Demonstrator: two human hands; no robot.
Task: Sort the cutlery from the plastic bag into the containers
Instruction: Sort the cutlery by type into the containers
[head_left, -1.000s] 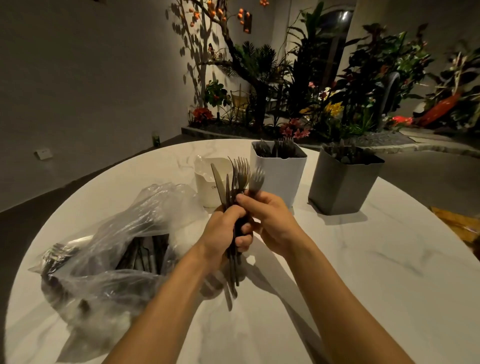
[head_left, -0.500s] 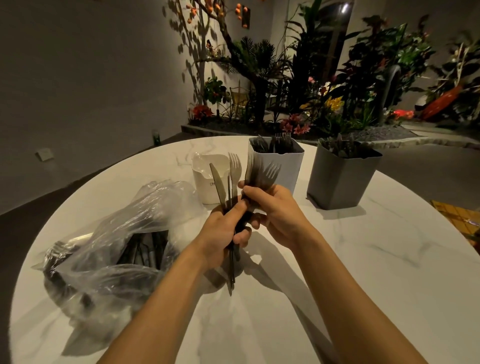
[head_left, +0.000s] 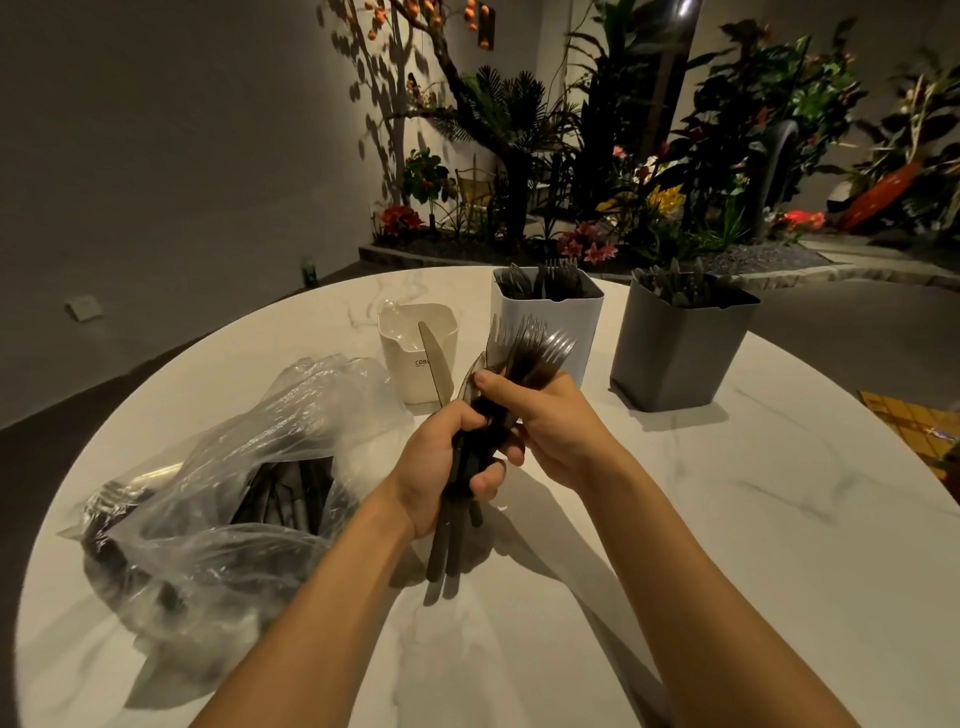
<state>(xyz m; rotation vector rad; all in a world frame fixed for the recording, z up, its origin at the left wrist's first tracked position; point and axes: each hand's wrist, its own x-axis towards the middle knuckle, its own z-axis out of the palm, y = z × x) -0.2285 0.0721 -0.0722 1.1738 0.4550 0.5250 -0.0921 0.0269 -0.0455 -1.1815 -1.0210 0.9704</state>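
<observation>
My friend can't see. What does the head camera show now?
The left hand and right hand hold a bunch of forks and a knife over a round white table. A plastic bag with more cutlery lies on the left; a cream container, white container and grey container stand behind.

On the table (head_left: 753, 519), the bag (head_left: 218, 493) lies left. Behind stand the left container (head_left: 400, 364), middle container (head_left: 584, 322) and right container (head_left: 675, 353). The cutlery (head_left: 530, 348) is held before them, right of the bag.

Forearms converging, left hand (head_left: 435, 467) in a curled grip on cutlery (head_left: 440, 545), right hand (head_left: 556, 426) curled round the same bundle.
</observation>
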